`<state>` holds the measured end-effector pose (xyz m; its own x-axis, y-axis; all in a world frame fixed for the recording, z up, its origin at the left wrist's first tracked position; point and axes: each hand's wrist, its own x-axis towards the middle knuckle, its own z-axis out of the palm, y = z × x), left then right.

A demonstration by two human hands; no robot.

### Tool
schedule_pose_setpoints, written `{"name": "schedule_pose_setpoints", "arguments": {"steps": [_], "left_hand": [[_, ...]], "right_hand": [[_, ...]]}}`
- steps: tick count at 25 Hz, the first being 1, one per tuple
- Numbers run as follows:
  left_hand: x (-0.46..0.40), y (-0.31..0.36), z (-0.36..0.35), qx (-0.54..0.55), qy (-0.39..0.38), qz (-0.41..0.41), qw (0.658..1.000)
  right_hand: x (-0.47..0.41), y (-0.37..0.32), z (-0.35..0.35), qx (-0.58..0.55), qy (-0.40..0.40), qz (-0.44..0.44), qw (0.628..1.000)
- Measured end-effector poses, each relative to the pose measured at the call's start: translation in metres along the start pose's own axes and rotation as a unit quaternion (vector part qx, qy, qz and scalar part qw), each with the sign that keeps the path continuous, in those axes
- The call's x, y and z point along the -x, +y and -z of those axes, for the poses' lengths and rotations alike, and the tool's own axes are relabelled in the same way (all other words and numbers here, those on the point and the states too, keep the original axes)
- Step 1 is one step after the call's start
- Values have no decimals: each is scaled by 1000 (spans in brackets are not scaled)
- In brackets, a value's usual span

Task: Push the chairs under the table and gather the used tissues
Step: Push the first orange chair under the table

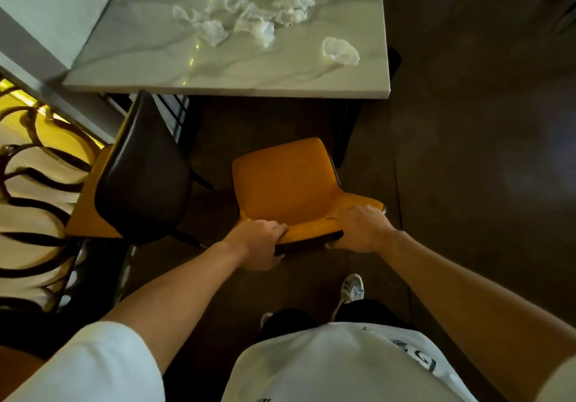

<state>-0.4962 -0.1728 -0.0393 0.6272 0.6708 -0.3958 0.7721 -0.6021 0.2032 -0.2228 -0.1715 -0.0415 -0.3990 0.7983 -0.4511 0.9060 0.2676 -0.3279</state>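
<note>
An orange chair stands in front of me, its seat pointing at the white marble table and short of the table's near edge. My left hand grips the top of its backrest on the left, and my right hand grips the top on the right. A second chair, dark-backed with an orange seat, stands to the left, turned at an angle. Several crumpled white tissues lie in a loose cluster on the tabletop, and one more tissue lies apart near the right edge.
A glass partition meets the table on the left, with an ornate dark railing below it. Dark floor stretches to the right of the table. My shoe is just behind the orange chair.
</note>
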Motion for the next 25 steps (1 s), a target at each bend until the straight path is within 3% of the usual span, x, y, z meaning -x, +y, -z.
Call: {"name": "schedule_pose_setpoints", "arguments": {"steps": [7,14,18,25], "left_hand": [[31,-51,-11,-4,-18,-66,998],[51,-44,-26,55,31,26,998],[44,-62,-19,47,21,-58,997],[29,-87,-14,61,37,-92,993]], "right_hand": [[10,-63,-35,0,52,-51,997],[-1,-79,-28,56,-10,-17,998],[-9,-75,-21,94,-36,4,995],[-27,-67,-18,75,-30,2,997]]}}
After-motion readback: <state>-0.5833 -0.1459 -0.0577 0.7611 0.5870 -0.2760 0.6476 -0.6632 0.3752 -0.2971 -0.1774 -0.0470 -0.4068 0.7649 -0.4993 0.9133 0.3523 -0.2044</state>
